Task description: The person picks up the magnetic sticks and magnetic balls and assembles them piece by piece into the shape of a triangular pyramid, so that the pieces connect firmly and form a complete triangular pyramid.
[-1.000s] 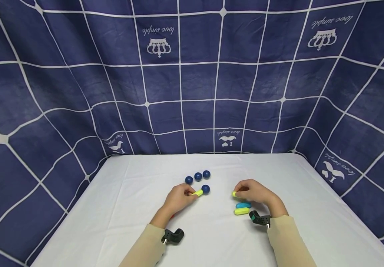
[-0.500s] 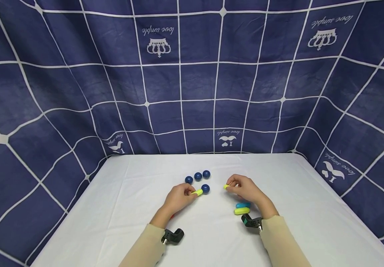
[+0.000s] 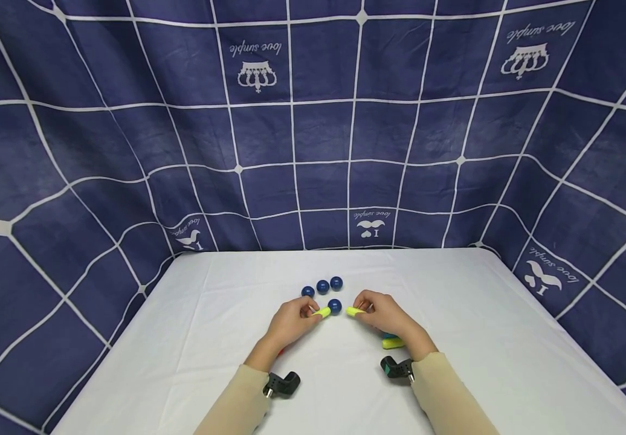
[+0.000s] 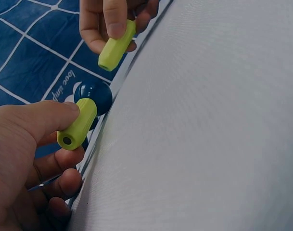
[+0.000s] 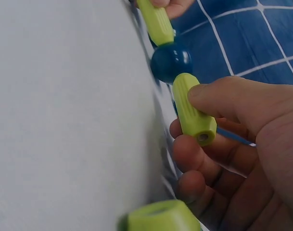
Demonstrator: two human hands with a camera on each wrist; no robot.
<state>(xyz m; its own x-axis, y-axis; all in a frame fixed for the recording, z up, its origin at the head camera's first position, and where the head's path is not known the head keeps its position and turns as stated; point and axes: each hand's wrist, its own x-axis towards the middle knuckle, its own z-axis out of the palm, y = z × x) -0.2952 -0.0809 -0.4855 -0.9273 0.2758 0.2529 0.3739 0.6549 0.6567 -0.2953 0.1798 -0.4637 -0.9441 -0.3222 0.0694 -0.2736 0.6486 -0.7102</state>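
Ball [image 3: 335, 307], dark blue and glossy, sits between the two hands, just below the centre of the head view; I cannot tell whether it rests on the cloth. The left hand [image 3: 289, 321], left of the ball, pinches a ribbed yellow-green rod [image 3: 321, 313] between thumb and fingers, and the rod's far end touches the ball. A round hole shows in this rod's near end in the left wrist view. The right hand [image 3: 388, 311], right of the ball, pinches a second yellow-green rod [image 3: 353, 312], its tip pointing at the ball and just beside it, a small gap between them.

Three more dark blue balls [image 3: 322, 287] stand in a loose row above the left hand, a little below the middle of the frame. Under the right forearm, at lower right of centre, a third yellow-green rod [image 3: 393, 343] lies beside a blue piece [image 3: 388, 335] that is mostly hidden. A bit of a red thing [image 3: 281, 351] peeps out beside the left wrist.

White cloth [image 3: 199, 350] covers the table across the lower half of the frame. A navy curtain [image 3: 321, 133] with white grid lines fills the upper half and both sides.
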